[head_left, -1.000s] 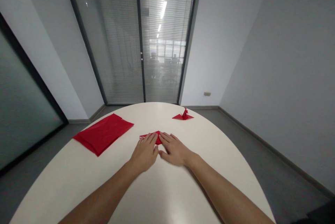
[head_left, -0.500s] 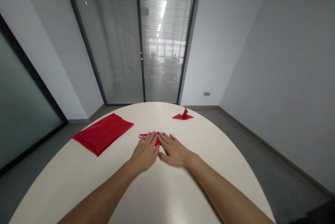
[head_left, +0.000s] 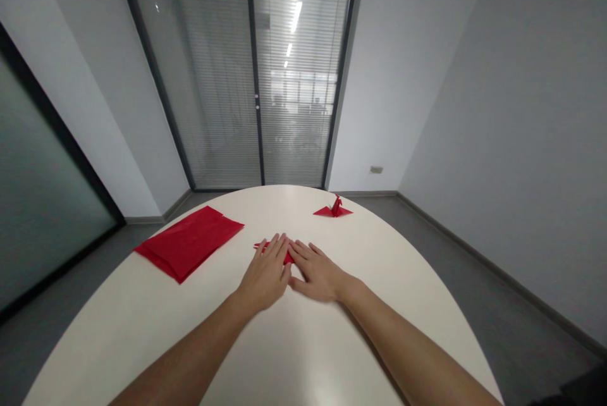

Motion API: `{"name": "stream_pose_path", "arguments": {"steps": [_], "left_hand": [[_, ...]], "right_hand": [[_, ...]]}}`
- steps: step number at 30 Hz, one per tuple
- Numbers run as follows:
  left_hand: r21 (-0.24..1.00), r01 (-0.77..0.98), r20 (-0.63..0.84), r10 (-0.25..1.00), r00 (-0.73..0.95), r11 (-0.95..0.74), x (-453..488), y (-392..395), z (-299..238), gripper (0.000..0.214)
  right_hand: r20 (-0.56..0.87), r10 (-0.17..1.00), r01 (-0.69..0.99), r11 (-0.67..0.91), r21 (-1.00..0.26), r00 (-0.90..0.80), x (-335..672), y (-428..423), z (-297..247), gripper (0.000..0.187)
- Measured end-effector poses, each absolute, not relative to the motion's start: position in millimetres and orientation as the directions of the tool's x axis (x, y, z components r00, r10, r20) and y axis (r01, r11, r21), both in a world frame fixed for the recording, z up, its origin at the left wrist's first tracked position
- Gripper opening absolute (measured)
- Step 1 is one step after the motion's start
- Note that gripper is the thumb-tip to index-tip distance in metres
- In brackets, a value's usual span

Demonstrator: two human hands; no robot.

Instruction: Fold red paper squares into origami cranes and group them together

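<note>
A small piece of folded red paper (head_left: 288, 258) lies flat on the white table, mostly hidden under my fingers. Narrow points of it stick out to the left. My left hand (head_left: 265, 274) rests on the paper with its fingers stretched out. Beside it, my right hand (head_left: 317, 272) lies flat, its fingertips touching the paper's right part and close to the left hand's fingers. Beyond the hands, to the right, stands a red paper crane (head_left: 335, 209) with its wings spread.
Several red paper sheets (head_left: 192, 245) lie in a loose stack at the left of the round white table (head_left: 294, 349). Behind the table's far edge are a glass partition with blinds (head_left: 218, 109) and a wall socket (head_left: 376, 170).
My left fingers have shifted slightly up and right over the folded paper, covering more of it. The right hand stays nearly in place. The whole view has drifted a little.
</note>
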State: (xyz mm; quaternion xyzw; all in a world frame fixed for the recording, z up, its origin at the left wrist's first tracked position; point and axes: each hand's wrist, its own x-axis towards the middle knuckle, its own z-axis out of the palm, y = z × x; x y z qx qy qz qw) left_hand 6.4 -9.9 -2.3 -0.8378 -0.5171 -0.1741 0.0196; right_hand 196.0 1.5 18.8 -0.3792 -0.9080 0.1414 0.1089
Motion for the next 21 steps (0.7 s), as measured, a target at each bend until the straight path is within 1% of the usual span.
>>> {"name": "stream_pose_path", "arguments": {"steps": [1,3,5,7,11,18,20,21], "left_hand": [[0.164,0.846,0.300,0.843,0.447,-0.507,6.1,-9.9,-0.7,0.055],[0.203,0.824,0.262,0.841,0.474,-0.529,6.0,-9.0,-0.2,0.055],[0.216,0.842,0.231,0.864,0.448,-0.494,6.6,-7.4,-2.6,0.056],[0.191,0.868,0.217,0.882,0.417,-0.458,7.6,-5.7,-6.1,0.057],[0.136,0.905,0.235,0.901,0.366,-0.403,9.2,-3.7,-10.0,0.057],[0.107,0.949,0.235,0.935,0.264,-0.295,10.6,-7.2,-4.2,0.058],[0.110,0.946,0.281,0.922,0.265,-0.305,10.1,-8.7,-1.9,0.057],[0.116,0.932,0.308,0.904,0.296,-0.344,9.5,-9.0,-1.0,0.056]], "right_hand": [[0.092,0.719,0.658,0.674,-0.337,-0.689,195.9,1.6,18.7,0.080],[0.090,0.720,0.660,0.673,-0.334,-0.688,195.8,2.0,18.3,0.080],[0.079,0.720,0.662,0.670,-0.337,-0.689,196.0,2.5,17.6,0.080],[0.069,0.720,0.663,0.668,-0.338,-0.691,196.2,2.9,16.6,0.080],[0.068,0.725,0.668,0.664,-0.336,-0.686,195.9,2.8,15.8,0.079],[0.034,0.730,0.683,0.653,-0.329,-0.682,195.1,0.7,21.1,0.079],[0.028,0.732,0.684,0.650,-0.330,-0.681,195.1,0.6,21.6,0.080],[0.033,0.732,0.684,0.650,-0.332,-0.680,195.1,0.7,21.4,0.081]]}}
